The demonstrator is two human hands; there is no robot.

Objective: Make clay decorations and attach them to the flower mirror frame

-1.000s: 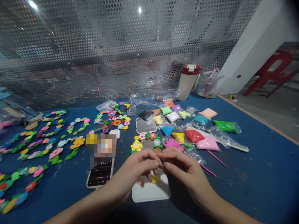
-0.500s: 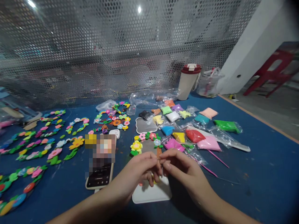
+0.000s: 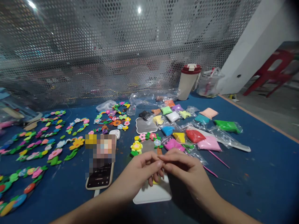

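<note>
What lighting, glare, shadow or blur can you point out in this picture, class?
Head view: two bright spots glare against the perforated sheet; head view: shadow lies beside the white base, below the right hand; head view: pixel blocks hide the top of the phone; head view: the red chair looks soft.

Blue table with flowered frames, packets, phone

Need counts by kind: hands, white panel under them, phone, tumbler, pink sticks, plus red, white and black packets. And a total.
Hands (left hand, right hand): 2
White panel: 1
Phone: 1
Tumbler: 1
Pink sticks: 2
Red packet: 1
White packet: 1
Black packet: 1
Total: 10
</note>
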